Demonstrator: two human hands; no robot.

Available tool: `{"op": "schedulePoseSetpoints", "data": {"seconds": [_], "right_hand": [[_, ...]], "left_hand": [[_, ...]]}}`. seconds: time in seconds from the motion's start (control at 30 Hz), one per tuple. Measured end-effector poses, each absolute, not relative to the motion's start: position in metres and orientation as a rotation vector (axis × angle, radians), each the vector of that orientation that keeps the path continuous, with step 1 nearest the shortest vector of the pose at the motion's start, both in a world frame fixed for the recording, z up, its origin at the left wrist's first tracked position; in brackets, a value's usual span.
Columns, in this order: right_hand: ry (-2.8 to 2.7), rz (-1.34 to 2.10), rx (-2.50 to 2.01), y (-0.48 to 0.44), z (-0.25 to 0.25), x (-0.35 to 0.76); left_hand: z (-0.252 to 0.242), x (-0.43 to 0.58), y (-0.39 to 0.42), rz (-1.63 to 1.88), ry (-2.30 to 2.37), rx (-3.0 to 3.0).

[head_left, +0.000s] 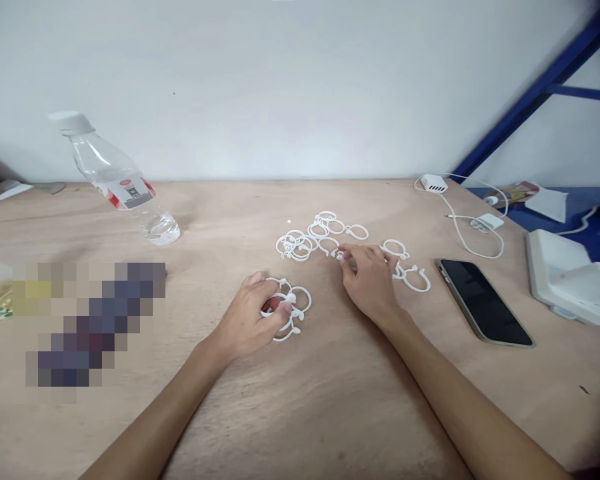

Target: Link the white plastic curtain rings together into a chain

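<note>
My left hand [255,313] is closed around part of a bunch of white plastic curtain rings [303,298] with small knobbed clasps, low over the wooden table. Its thumb presses on the rings. To the right, my right hand [371,279] pinches with thumb and forefinger at the clasp end of one white curtain ring [329,247]. Beyond the hands lies a loose pile of similar rings [295,245], some overlapping. More rings [417,280] lie partly hidden behind my right hand, on its far right side.
A clear water bottle [125,187] stands at the back left. A pixelated dark item [100,327] lies at left. On the right are a phone [485,302], a white stand [570,277], a white multi-port charger [434,183] and a cable [460,233].
</note>
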State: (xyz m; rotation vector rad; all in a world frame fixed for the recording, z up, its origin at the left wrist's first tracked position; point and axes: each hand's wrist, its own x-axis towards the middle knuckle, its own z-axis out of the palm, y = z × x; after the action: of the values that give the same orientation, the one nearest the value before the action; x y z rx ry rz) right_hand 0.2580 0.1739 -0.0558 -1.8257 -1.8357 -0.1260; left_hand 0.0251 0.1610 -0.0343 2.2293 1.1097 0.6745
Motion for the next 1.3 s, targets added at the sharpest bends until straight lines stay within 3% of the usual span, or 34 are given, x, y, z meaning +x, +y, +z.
{"op": "schedulePoseSetpoints", "data": {"seconds": [0.6, 0.97, 1.07, 1.3], "right_hand": [[-1.9, -0.143, -1.817, 0.172, -0.058, 0.253], [-1.821, -0.104, -1.531, 0.169, -0.057, 0.244], [-1.701, 0.068, -1.433, 0.166, -0.051, 0.236], [-1.259, 0.987, -1.211, 0.143, -0.029, 0.2]], "left_hand": [[-0.035, 0.025, 0.157, 0.785, 1.15, 2.227], [-0.036, 0.025, 0.156, 0.753, 1.188, 2.214], [-0.037, 0.025, 0.156, 0.768, 1.195, 2.222], [-0.04, 0.025, 0.158, 0.892, 1.227, 2.154]]}}
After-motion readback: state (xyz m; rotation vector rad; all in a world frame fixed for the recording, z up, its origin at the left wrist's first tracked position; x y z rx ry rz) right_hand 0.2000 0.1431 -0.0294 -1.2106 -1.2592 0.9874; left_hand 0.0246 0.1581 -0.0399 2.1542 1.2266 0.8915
